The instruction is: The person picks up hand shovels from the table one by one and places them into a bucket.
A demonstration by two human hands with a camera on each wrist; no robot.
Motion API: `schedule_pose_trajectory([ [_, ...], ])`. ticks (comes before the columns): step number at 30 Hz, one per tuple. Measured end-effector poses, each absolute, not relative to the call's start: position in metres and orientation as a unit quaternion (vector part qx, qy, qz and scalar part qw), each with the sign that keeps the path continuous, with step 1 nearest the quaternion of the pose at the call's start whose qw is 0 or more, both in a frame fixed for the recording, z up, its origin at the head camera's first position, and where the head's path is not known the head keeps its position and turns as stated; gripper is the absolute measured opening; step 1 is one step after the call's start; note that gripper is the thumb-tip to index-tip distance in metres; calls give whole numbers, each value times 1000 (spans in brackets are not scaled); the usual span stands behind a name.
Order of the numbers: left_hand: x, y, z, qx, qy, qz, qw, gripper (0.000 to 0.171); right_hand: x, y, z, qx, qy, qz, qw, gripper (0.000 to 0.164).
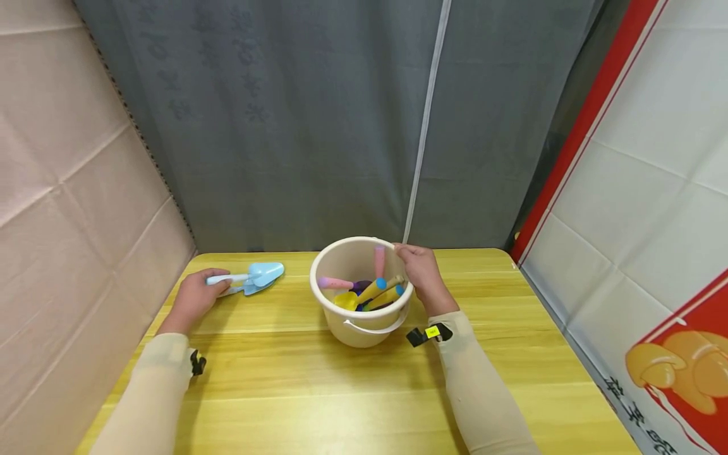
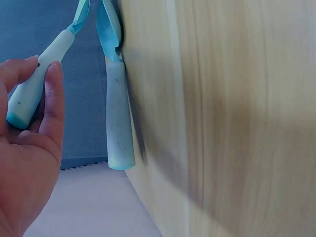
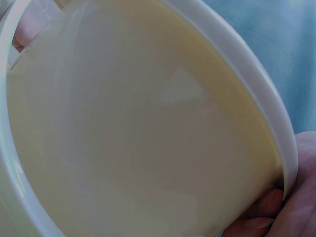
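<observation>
My left hand (image 1: 199,294) pinches the pale handle of a light-blue toy trowel (image 2: 47,64) between thumb and fingers, at the table's left side. Beside it, a second light-blue trowel (image 2: 120,116) lies low along the tabletop; in the head view the two blades overlap. A cream bucket (image 1: 355,328) stands near the middle, its carrying handle hanging down in front. My right hand (image 1: 419,272) grips the bucket's rim at the right, fingertips inside and the rest of the hand outside. Several toy tools with pink handles (image 1: 335,283) and yellow handles (image 1: 372,289) sit inside it.
The wooden table (image 1: 273,392) ends at a grey curtain (image 1: 307,126) behind. A pale cloth wall (image 1: 68,189) borders the left, and a white panel (image 1: 631,202) with a red edge borders the right.
</observation>
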State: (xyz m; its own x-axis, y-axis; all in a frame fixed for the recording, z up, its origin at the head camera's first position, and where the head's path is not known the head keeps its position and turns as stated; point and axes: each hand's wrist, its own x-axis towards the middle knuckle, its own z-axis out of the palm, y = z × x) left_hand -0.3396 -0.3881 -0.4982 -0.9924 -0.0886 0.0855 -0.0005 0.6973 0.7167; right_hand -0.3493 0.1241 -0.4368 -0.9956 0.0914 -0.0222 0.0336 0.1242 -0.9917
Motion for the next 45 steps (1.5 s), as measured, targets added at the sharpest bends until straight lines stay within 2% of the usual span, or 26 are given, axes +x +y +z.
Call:
schedule_pose_trajectory([
  [7,-335,-383,-492,24,-921,-379,84,50,-350,123,-438,-41,-751,658,21,39],
  [17,-326,-364,-475,54,-838,-537,83,55,-350,127,-437,-44,-749,661,18,39],
  [35,-316,-330,-457,37,-842,-526,115,47,-351,130,-437,-46,-748,662,19,41],
  [45,-309,-313,-443,15,-834,-530,150,42,-350,131,-437,-50,-747,662,16,41],
])
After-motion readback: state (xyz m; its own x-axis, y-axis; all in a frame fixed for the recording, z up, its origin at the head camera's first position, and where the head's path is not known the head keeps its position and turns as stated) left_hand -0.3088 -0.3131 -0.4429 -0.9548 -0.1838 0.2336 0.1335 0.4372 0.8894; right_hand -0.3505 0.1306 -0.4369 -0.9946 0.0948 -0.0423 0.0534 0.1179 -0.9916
